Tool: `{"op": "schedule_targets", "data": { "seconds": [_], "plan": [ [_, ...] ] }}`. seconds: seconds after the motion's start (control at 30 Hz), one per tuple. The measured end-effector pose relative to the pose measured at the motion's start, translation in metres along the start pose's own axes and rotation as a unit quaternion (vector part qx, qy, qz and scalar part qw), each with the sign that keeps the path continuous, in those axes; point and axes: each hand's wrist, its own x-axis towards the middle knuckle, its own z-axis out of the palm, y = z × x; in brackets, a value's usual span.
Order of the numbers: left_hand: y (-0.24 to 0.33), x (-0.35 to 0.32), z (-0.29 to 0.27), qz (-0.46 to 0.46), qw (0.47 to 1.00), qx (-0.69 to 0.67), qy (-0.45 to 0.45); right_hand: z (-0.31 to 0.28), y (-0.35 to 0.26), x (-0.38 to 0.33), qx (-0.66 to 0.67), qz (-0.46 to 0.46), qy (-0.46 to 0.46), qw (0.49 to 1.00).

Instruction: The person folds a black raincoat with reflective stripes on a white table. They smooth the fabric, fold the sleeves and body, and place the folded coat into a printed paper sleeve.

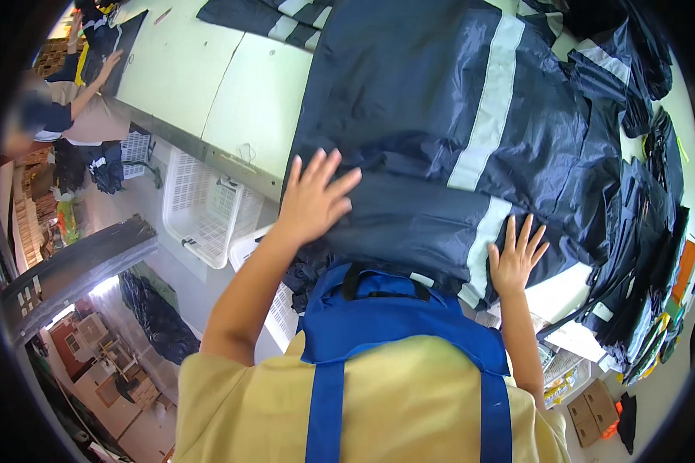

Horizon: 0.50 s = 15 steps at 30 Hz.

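Both hands lie flat with fingers spread, holding nothing, the left hand (314, 197) and right hand (515, 258) pressing the navy raincoat (448, 131) spread across the table (208, 85) at frame centre.

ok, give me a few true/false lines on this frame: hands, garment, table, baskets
1. Both hands lie flat with fingers spread on the dark blue garment. True: the left hand and the right hand both press on it.
2. The garment has red stripes. False: its stripes are pale and silvery.
3. The right hand grips a pair of scissors. False: it holds nothing, palm down on the fabric.
4. White plastic baskets stand below the table edge on the person's left. True.
5. Another person is at the far left end of the table. True.
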Motion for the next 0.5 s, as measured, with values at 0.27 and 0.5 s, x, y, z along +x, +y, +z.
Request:
{"op": "schedule_targets", "data": {
  "seconds": [0.27,0.5],
  "plan": [
    [-0.046,-0.025,0.021,-0.17,0.962,-0.107,0.184,-0.019,0.015,-0.029,0.195,-0.08,0.098,0.973],
    [-0.058,-0.093,0.063,-0.442,0.623,-0.641,0.077,-0.007,0.026,-0.116,0.101,-0.145,0.0,0.984]
  ]
}}
